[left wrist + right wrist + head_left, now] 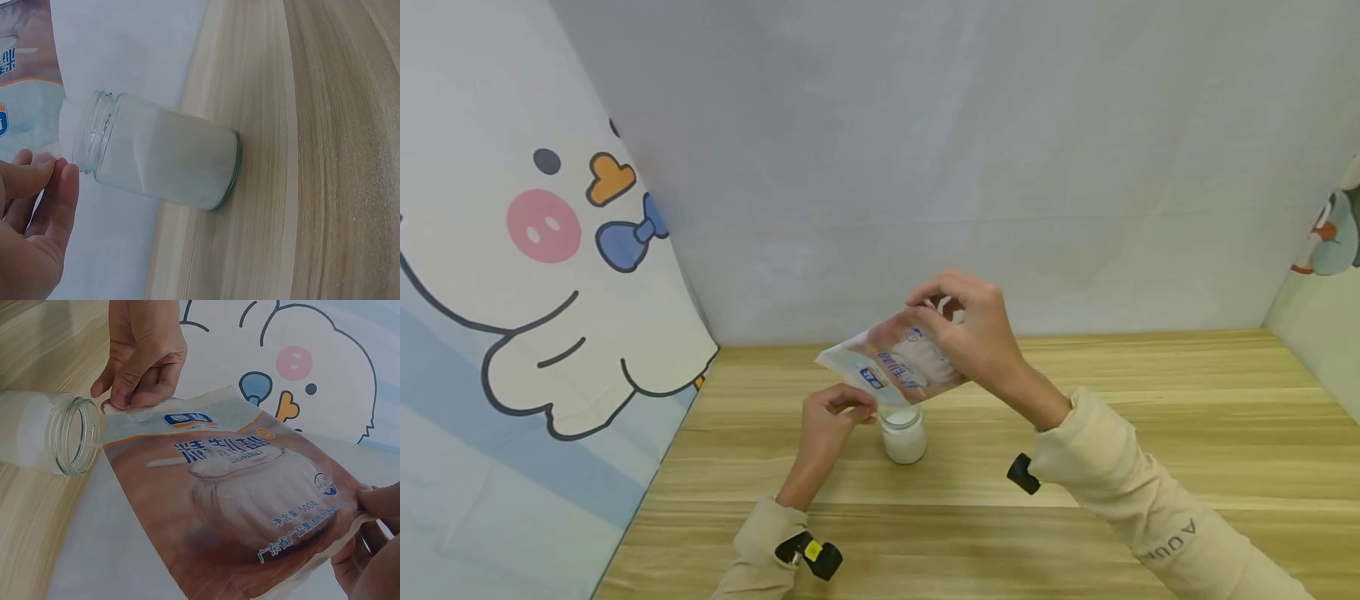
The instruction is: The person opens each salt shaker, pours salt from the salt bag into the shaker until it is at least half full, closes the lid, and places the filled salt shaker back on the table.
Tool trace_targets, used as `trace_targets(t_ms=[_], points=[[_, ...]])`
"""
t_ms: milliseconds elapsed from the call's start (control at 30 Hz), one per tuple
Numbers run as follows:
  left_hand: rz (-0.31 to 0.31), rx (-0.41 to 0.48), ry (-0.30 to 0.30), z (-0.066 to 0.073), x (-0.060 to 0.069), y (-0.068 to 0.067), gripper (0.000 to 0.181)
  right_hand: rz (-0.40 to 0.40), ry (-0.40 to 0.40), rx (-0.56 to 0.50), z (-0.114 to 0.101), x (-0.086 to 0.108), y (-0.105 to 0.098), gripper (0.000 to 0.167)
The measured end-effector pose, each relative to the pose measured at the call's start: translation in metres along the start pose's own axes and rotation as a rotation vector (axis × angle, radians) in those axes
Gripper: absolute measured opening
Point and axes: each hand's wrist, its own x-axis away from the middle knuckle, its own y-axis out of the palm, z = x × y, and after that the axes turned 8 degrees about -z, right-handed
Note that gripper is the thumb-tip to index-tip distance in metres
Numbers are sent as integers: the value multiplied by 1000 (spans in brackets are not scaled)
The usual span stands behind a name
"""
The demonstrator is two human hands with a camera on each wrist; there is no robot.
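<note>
A bag of salt [891,362] with a brown and pale blue print is tilted above a glass jar [904,442], its lower corner close to the jar's mouth. My left hand [826,429] pinches that corner between thumb and fingers, as the right wrist view also shows at the bag's [231,494] pale end. The raised opposite end is gripped by my right hand [977,333]. In the left wrist view, white contents fill much of the upright jar [181,156]; its mouth has no lid. Whether salt is flowing cannot be seen.
The jar stands on a wood-grain table [1112,467]. A pale cloth backdrop [1000,150] rises behind it, and a cartoon-printed cloth [467,275] hangs on the left. A small black camera [1024,475] sits at the right wrist.
</note>
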Motion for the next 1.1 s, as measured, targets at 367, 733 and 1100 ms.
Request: trace_targets(t_ms=[367, 733, 1100], points=[[20, -43, -1, 0, -3, -3, 5, 16, 26, 36, 9, 22, -21, 8], [33, -37, 57, 17, -11, 1, 5, 66, 188, 157, 32, 73, -55, 9], [-30, -80, 149, 46, -22, 19, 5, -103, 395, 230, 49, 136, -69, 9]])
